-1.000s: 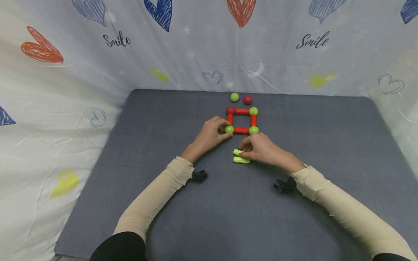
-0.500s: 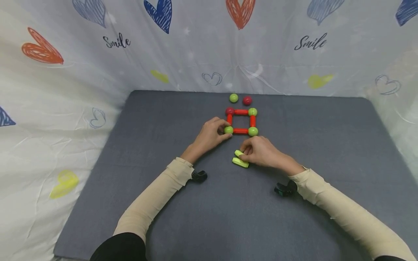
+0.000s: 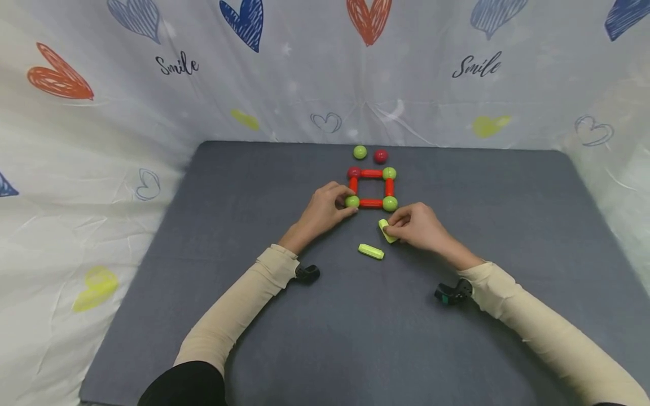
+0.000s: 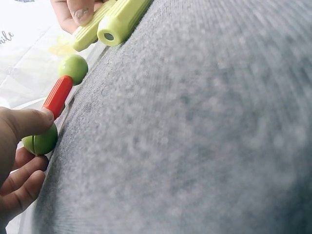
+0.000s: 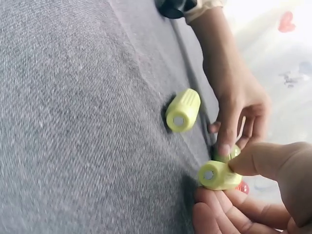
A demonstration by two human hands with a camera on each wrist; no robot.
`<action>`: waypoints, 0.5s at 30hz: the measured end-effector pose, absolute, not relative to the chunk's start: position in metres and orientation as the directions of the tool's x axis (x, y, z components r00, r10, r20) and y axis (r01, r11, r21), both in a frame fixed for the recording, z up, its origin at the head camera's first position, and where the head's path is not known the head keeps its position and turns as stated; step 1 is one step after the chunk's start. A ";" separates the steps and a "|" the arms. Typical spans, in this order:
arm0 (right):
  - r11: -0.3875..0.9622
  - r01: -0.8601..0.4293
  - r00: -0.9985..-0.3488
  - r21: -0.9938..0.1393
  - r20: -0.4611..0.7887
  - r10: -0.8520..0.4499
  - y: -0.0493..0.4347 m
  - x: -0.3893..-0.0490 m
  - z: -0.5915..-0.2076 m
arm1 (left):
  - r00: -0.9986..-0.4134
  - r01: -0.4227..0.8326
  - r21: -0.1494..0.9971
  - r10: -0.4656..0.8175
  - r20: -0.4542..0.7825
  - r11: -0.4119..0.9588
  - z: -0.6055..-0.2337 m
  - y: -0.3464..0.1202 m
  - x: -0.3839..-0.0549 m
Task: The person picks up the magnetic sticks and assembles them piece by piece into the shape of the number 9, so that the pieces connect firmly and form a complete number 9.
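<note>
A square of red magnetic rods joined by balls lies on the table; one corner ball is red, the others green. My left hand pinches the near-left green ball between thumb and fingers. My right hand holds a yellow-green magnetic rod close to the square's near-right green ball. In the right wrist view that rod sits between thumb and fingers, its round metal end showing. A second yellow-green rod lies on the table nearer the body.
Beyond the square, a loose green ball and a loose red ball rest near the back edge of the grey table. A white curtain printed with hearts hangs behind and at the sides.
My right hand has picked one yellow-green rod away from its neighbour and carried it right and forward, turning it. The other rod stays behind, slightly turned. My left hand keeps its place.
</note>
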State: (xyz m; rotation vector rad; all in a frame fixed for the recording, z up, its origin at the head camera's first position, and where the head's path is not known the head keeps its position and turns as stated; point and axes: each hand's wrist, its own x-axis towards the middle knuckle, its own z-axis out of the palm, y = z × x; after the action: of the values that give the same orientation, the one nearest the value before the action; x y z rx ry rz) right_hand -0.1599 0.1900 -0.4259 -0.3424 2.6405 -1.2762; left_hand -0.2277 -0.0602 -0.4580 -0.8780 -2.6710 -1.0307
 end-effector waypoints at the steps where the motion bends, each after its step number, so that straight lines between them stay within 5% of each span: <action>1: 0.597 -0.103 -0.958 -0.796 -0.082 -0.275 0.192 -0.161 -0.427 | -0.819 0.569 0.568 0.470 0.329 0.595 -0.458 -0.060 -0.227; 15: 0.521 0.077 -0.972 -0.850 -0.181 -0.150 0.205 -0.171 -0.430 | -0.826 0.559 0.563 0.470 0.312 0.608 -0.455 -0.059 -0.226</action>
State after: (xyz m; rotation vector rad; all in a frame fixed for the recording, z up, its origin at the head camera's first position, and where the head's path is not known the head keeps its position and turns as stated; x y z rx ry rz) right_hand -0.1714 0.2047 -0.4296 -0.0616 2.5307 -1.4317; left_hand -0.2264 -0.0591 -0.4549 -0.8678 -2.6965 -1.0145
